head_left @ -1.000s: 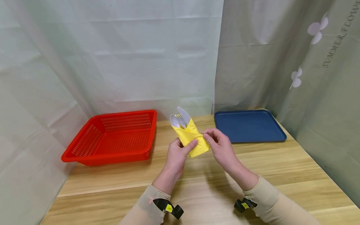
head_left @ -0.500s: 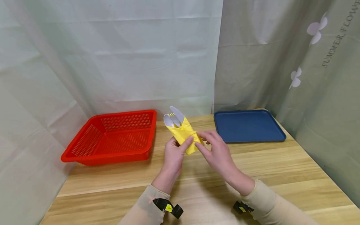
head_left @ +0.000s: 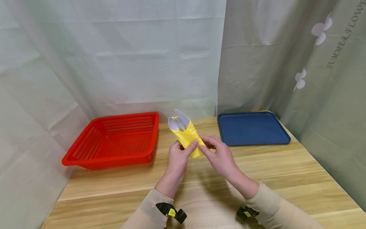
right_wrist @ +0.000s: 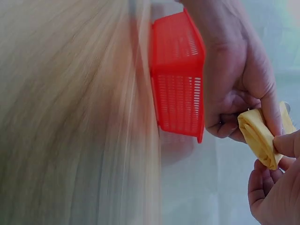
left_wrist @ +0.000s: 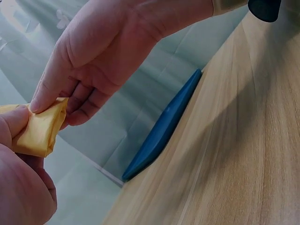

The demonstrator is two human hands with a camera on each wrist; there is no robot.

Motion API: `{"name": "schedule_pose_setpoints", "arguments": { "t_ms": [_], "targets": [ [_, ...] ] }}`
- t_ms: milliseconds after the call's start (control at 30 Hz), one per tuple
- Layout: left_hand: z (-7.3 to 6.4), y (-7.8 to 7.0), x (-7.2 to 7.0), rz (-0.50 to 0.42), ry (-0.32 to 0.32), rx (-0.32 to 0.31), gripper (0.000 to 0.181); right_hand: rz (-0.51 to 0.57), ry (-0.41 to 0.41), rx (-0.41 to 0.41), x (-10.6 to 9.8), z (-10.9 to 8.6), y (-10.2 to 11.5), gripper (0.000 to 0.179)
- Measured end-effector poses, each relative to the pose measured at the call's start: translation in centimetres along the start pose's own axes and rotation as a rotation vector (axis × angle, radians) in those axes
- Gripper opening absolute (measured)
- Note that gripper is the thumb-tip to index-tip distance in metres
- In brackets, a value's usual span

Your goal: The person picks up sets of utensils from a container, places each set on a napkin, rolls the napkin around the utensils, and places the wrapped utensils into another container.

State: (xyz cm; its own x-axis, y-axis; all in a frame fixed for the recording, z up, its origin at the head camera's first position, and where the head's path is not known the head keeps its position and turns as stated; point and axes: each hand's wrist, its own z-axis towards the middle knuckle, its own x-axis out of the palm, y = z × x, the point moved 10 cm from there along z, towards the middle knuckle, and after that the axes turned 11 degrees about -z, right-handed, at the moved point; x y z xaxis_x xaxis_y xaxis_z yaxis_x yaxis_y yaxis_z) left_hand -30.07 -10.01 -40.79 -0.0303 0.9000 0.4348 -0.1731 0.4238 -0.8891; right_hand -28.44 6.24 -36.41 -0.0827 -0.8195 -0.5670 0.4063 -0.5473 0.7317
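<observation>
A yellow napkin (head_left: 187,137) is folded around a spoon (head_left: 173,123), a fork (head_left: 180,123) and a knife (head_left: 182,117), whose pale heads stick out of its upper left end. My left hand (head_left: 178,157) grips the bundle from the left, thumb across its front. From the right, my right hand (head_left: 220,156) pinches the napkin's edge, its thumb close to the left thumb. Above the table, the bundle is held tilted. The right wrist view shows the rolled layers at the napkin's lower end (right_wrist: 259,139). Fingers behind the bundle are partly hidden.
At the back left of the wooden table (head_left: 120,197) stands a red plastic basket (head_left: 150,157) with slotted walls. A blue tray (head_left: 254,128) lies at the back right. Pale curtains (head_left: 137,63) enclose the back and sides.
The bundle has shifted slightly left since a second ago. My right hand has moved left with it, and its thumb has come closer to the left thumb on the napkin.
</observation>
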Motion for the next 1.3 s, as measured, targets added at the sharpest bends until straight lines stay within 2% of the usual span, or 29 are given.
{"name": "schedule_pose_setpoints", "arguments": {
  "t_ms": [267,567,867,1300],
  "targets": [
    [0.1,0.2,0.0,-0.053,0.014,-0.004,0.041,0.25,0.052,0.126,0.6,0.2,-1.5,0.037],
    [0.1,0.3,0.2,-0.043,0.019,-0.016,0.041,0.4,0.059,0.21,1.0,0.1,-2.1,0.035],
    [0.1,0.0,0.3,-0.049,0.021,-0.004,0.041,0.465,0.053,0.245,1.0,0.0,-2.4,0.035],
    [0.0,-0.5,0.1,-0.017,-0.002,0.012,0.039,0.471,0.034,0.214,1.0,0.0,-2.2,0.036]
  ]
}}
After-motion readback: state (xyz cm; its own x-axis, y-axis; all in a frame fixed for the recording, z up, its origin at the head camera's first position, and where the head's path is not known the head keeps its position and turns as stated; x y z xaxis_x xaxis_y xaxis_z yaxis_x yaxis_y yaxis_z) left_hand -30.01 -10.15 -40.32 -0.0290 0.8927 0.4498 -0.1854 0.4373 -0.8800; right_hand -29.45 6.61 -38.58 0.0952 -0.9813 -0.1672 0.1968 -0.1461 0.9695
